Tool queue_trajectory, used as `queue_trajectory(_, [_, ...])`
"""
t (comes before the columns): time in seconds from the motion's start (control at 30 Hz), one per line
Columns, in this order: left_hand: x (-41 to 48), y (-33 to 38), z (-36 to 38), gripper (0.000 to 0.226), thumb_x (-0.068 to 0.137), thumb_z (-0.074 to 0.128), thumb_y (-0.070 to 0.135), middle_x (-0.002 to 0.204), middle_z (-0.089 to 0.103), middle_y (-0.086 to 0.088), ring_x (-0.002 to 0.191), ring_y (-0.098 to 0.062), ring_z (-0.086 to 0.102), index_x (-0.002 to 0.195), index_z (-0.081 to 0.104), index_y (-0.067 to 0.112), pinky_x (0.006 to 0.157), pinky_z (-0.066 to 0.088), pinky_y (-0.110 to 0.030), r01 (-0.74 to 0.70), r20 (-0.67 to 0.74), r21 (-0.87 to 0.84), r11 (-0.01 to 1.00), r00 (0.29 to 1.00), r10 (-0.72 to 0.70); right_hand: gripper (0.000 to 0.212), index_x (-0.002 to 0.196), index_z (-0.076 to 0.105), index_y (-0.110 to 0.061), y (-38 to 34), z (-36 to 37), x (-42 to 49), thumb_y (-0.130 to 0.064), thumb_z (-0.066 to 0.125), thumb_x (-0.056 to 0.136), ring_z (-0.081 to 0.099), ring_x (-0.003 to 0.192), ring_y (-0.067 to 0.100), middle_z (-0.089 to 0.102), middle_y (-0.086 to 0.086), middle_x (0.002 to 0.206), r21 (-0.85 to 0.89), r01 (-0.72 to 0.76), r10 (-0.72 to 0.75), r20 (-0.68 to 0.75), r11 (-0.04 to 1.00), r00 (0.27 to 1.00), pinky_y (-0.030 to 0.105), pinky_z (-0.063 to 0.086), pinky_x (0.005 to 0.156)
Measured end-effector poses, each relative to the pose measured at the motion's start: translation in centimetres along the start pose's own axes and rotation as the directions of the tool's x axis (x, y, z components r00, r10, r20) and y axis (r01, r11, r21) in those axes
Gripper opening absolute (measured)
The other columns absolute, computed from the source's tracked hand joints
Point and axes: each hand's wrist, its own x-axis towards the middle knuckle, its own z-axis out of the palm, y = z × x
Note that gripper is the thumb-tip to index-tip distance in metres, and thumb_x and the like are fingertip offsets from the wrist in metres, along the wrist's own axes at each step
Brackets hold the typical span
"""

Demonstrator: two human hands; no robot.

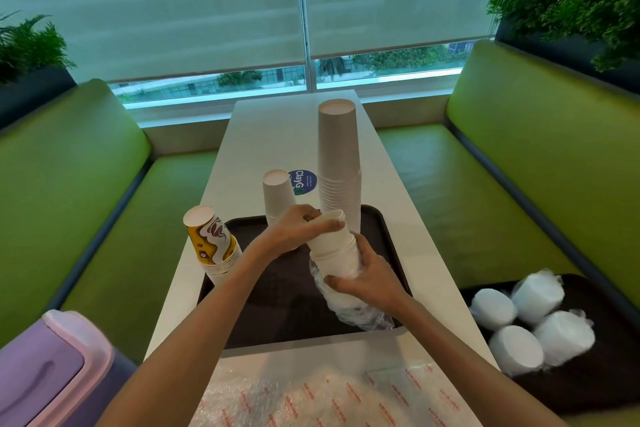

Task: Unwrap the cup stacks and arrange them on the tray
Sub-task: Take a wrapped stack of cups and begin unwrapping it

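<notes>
Fingers [325, 226] grip cup stack [334, 250] half out of wrapper [349, 312], over tray [277, 308].

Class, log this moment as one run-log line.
step: unwrapping | left hand: grips top of white paper cup stack | right hand: holds stack base in clear plastic wrap | below: dark brown plastic tray

White counter [381, 156]: dark tray [277, 305] is set on it; blue sticker [303, 180] is stuck beyond; printed plastic wrap [311, 395] is laid nearest.

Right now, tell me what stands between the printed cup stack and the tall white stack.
Head view: a short white stack, and nearer, the left hand gripping a half-unwrapped stack.
</notes>
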Motion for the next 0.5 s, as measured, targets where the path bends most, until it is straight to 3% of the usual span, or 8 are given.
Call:
queue_trajectory(0.07, [-0.1, 0.3, -0.8, 0.037, 0.086, 0.063, 0.043, 0.090, 0.061, 0.004, 0.081, -0.004, 0.056, 0.102, 0.063, 0.010, 0.067, 0.045, -0.015, 0.007, -0.071, -0.061, 0.998, 0.997, -0.012, 0.088, 0.135, 0.034, -0.036, 0.5, -0.3, 0.1, -0.054, 0.078, 0.061, 0.060, 0.104, 0.015, 0.061, -0.008, 0.116, 0.055, -0.014, 0.015, -0.024, 0.998, 1.000, 0.040, 0.052, 0.090])
queue_trajectory(0.17, [-0.2, -0.2, -2.1, 0.047, 0.084, 0.062, 0.047, 0.106, 0.064, -0.003, 0.092, -0.013, 0.059, 0.112, 0.061, 0.010, 0.076, 0.048, -0.025, 0.035, -0.132, -0.152, 0.988, 0.990, -0.055, 0.081, 0.133, 0.039, -0.034, 1.3, -0.8, 0.4, -0.042, 0.084, 0.065, 0.060, 0.105, 0.013, 0.061, -0.008, 0.117, 0.167, -0.028, 0.042, -0.080, 0.986, 0.996, 0.038, 0.053, 0.090])
queue_trajectory(0.3, [-1.0, -2.0, -2.5, 0.065, 0.064, 0.070, 0.058, 0.115, 0.064, -0.006, 0.103, -0.019, 0.062, 0.116, 0.054, 0.021, 0.087, 0.053, -0.033, 0.094, 0.003, -0.308, 0.947, 0.995, -0.098, 0.067, 0.128, 0.045, -0.025, 1.3, -1.3, 0.6, -0.024, 0.082, 0.073, 0.060, 0.102, 0.005, 0.060, -0.006, 0.115, 0.319, -0.026, 0.066, -0.116, 0.947, 0.991, 0.017, 0.052, 0.077])
queue_trajectory(0.43, [-1.5, -3.7, -2.1, 0.087, 0.051, 0.072, 0.059, 0.115, 0.063, -0.007, 0.104, -0.020, 0.062, 0.124, 0.049, 0.020, 0.084, 0.051, -0.029, 0.157, 0.114, -0.365, 0.918, 0.986, -0.123, 0.061, 0.127, 0.048, -0.021, 1.0, -1.5, 0.7, -0.022, 0.079, 0.074, 0.062, 0.100, 0.006, 0.063, -0.003, 0.113, 0.397, -0.015, 0.071, -0.125, 0.918, 0.990, 0.015, 0.053, 0.073])
queue_trajectory(0.5, [-1.6, -3.9, -1.8, 0.077, 0.047, 0.071, 0.057, 0.114, 0.060, -0.006, 0.103, -0.019, 0.059, 0.115, 0.050, 0.027, 0.083, 0.051, -0.026, 0.172, 0.164, -0.342, 0.924, 0.979, -0.121, 0.058, 0.126, 0.049, -0.020, 0.9, -1.5, 0.8, -0.018, 0.078, 0.076, 0.062, 0.097, 0.005, 0.063, -0.003, 0.111, 0.406, -0.011, 0.066, -0.121, 0.914, 0.990, 0.014, 0.052, 0.071])
